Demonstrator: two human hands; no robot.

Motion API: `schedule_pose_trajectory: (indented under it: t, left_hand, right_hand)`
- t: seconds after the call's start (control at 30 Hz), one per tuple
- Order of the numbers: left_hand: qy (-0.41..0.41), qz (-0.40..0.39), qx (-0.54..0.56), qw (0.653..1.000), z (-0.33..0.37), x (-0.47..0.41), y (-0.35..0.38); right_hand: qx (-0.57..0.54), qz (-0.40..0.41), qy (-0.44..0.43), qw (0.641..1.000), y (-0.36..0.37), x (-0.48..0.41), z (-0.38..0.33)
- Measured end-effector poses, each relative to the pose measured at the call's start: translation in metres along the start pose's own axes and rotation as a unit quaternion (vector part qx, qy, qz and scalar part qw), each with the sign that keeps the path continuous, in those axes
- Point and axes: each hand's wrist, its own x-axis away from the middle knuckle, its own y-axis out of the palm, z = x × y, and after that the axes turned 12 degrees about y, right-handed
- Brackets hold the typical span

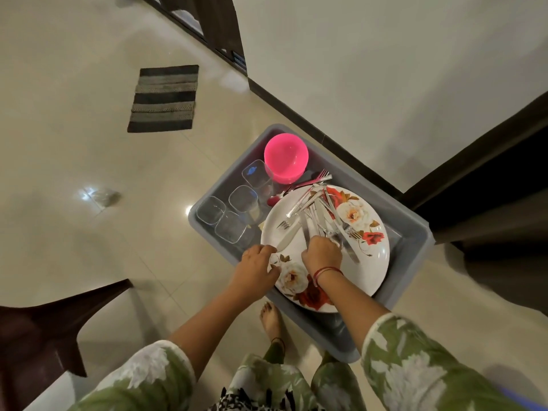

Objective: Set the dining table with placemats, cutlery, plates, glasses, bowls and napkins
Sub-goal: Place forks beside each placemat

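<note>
A grey plastic tub [412,232] stands on the floor against the wall. Inside it lies a white plate with red and white roses [364,262], and a loose pile of steel cutlery [320,209] rests on the plate. My left hand [255,262] grips the plate's near left rim, and its fingertips touch a knife handle. My right hand [321,252] curls round several pieces of cutlery at their handles. Several clear square glasses [234,212] stand in the tub's left part. A pink bowl [286,157] sits at the tub's far end.
A striped grey and black mat [164,97] lies on the tiled floor at the far left. A dark wooden furniture piece [44,330] juts in at the near left. A dark door frame [474,179] stands to the right. My bare foot [271,318] is beside the tub.
</note>
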Motion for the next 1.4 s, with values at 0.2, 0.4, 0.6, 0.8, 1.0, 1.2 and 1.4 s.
schedule_pose_trajectory:
  t: [0.2,0.4,0.6,0.8,1.0,1.2,1.4]
  left_hand:
    - [-0.006,0.003,0.02,1.0,0.003,0.0,0.0]
    - [-0.001,0.008,0.045,0.999,0.013,-0.008,-0.007]
    - [-0.026,0.046,0.148,0.988,0.03,-0.02,-0.007]
    - [-0.044,0.077,0.271,0.959,0.042,-0.04,-0.001]
    - [-0.07,0.105,0.352,0.927,0.044,-0.047,0.002]
    - [-0.166,0.147,0.424,0.878,0.026,-0.047,0.0]
    - [-0.17,0.114,0.427,0.881,0.023,-0.048,-0.001]
  right_hand:
    - [-0.002,-0.008,-0.007,1.0,-0.003,0.002,0.006]
    - [-0.15,-0.088,0.008,0.985,-0.003,0.004,0.038]
    - [-0.351,-0.136,-0.038,0.926,-0.021,0.029,0.048]
    - [-0.381,-0.163,-0.114,0.903,-0.037,0.045,0.032]
    - [-0.414,-0.19,-0.107,0.884,-0.052,0.023,0.037]
    - [-0.182,0.047,0.069,0.98,-0.028,-0.029,0.074]
    - [-0.033,0.079,0.005,0.996,-0.007,-0.034,0.079]
